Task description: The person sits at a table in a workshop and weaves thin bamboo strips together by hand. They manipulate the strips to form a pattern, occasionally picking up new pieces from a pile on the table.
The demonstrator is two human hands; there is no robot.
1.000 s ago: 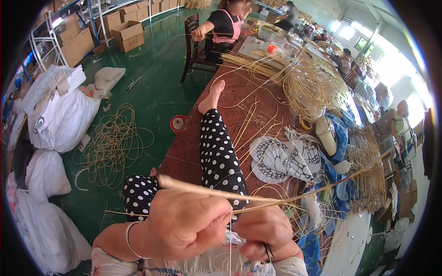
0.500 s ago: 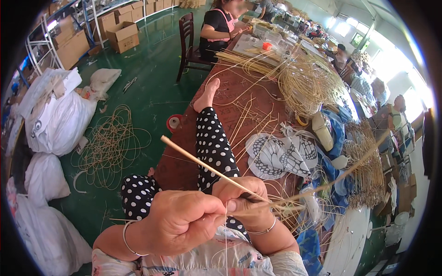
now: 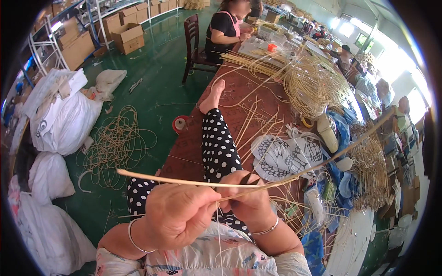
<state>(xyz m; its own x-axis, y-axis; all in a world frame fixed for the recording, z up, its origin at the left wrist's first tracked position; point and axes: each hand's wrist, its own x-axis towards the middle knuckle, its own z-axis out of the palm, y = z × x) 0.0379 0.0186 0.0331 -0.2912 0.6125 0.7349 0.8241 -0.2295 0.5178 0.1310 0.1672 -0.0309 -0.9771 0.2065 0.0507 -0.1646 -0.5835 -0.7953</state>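
Note:
My left hand [image 3: 180,214] is closed in a pinch on bamboo strips, its thumb and fingertips next to my right hand. A pale bamboo strip [image 3: 170,179] runs out leftward over my left hand, and a longer, thinner bamboo strip [image 3: 331,159] stretches up to the far right. Both cross at my right hand [image 3: 246,202], whose fingers are curled round them. A dark pointed tool [image 3: 245,179] also shows in the right hand; its kind is mostly hidden. White thread [image 3: 219,234] hangs from the pinched spot down over my lap.
A reddish-brown table [image 3: 193,147] carries my outstretched leg, bundled bamboo strips [image 3: 308,87], butterfly-patterned wing pieces [image 3: 285,156] and a tape roll [image 3: 180,124]. Tangled strips [image 3: 117,147] and white sacks [image 3: 64,122] lie on the floor at left. A co-worker [image 3: 225,32] sits at the far end.
The pale strip has swung from slanting steeply to nearly level, its free end moving left and down. The dark tool in my right hand now shows more clearly.

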